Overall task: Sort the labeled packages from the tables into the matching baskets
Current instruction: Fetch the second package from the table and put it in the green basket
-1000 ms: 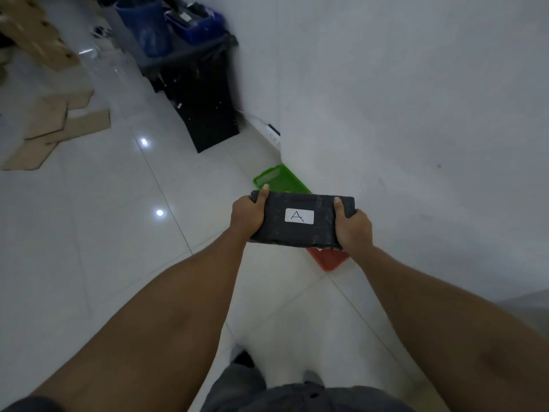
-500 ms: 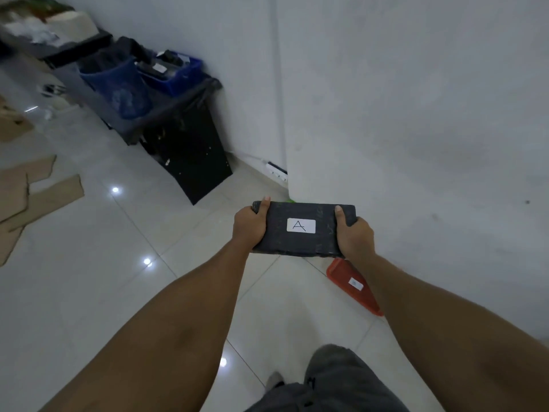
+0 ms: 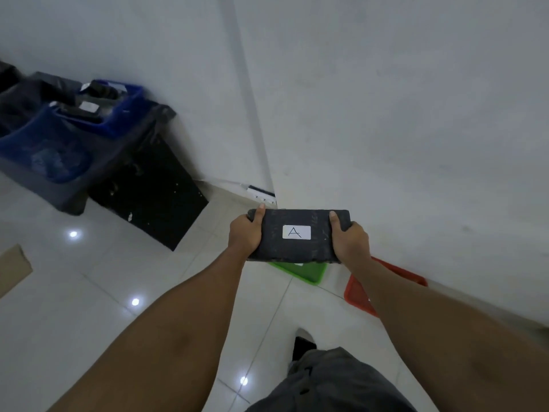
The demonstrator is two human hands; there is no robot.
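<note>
The left hand (image 3: 245,233) and right hand (image 3: 350,239) are each grasping an end of the black package (image 3: 297,234) marked A, above the green basket (image 3: 306,270). Check the basket's letter before dropping.

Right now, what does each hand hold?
Left hand: closed on the black package labeled A.
Right hand: closed on the same package.

Floor clutter by the white wall

A power strip (image 3: 262,194) lies on the tiled floor (image 3: 89,292) against the wall's (image 3: 386,114) foot; a cardboard sheet (image 3: 13,270) lies at the floor's left edge.
</note>
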